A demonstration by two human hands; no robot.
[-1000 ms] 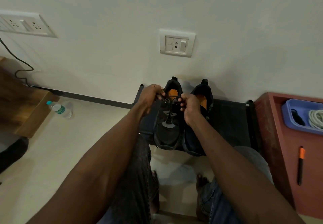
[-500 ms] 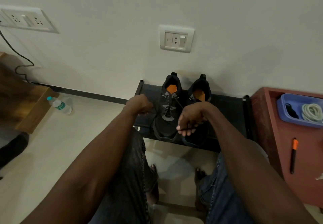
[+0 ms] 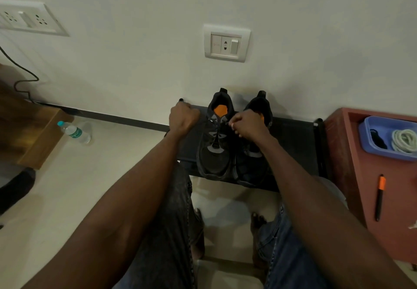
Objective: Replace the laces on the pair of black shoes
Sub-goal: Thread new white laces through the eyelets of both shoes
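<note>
The black shoes [image 3: 214, 144] are set side by side on the low black rack [image 3: 295, 144] by the wall; the old lace [image 3: 217, 134] is pinched in the right hand [image 3: 246, 126]; the left hand [image 3: 183, 117] is curled, its hold cannot be told; the lace should be pulled out slowly, one hole at a time.

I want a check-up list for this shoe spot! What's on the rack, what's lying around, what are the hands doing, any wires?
Surface: black rack against the wall, above a pale floor.
Job's things: two black shoes side by side on the rack; black lace threaded in the left one.
Clutter: water bottle lying on the floor; orange-capped pen on the red cabinet; blue tray holding a pale coiled cord.
Hands: left hand fisted beside the left shoe; right hand pinching at its lace.
Cables: black cable down the wall.
Surroundings: two wall sockets; wooden furniture at left.
</note>
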